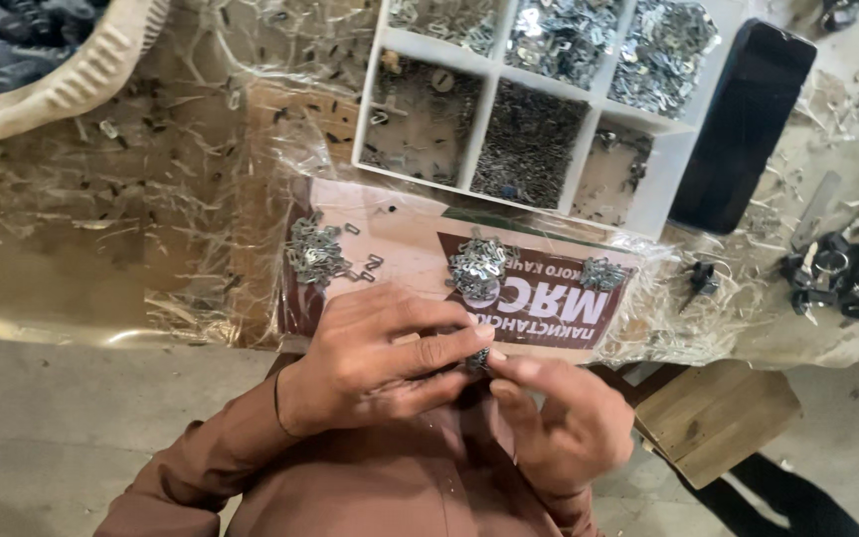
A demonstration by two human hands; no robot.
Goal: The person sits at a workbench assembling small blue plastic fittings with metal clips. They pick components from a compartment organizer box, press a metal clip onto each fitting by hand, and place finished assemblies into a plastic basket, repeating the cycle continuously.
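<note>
left hand [370,360] and right hand [564,413], lower centre: fingertips pinched together on a small metal part [477,360]. above them: printed cardboard sheet [400,239] bearing three heaps of metal clips [477,267]. top centre: white compartment tray [648,204] of metal pieces; black case [743,124] to its right.

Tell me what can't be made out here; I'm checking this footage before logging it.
Head view:
- Small metal part between the left hand and right hand: fingertips cover most of it.
- Basket: cut off by the top left edge.
- Tray contents: pieces too small to identify.
- Dark items at right: blurred, cut off.
</note>
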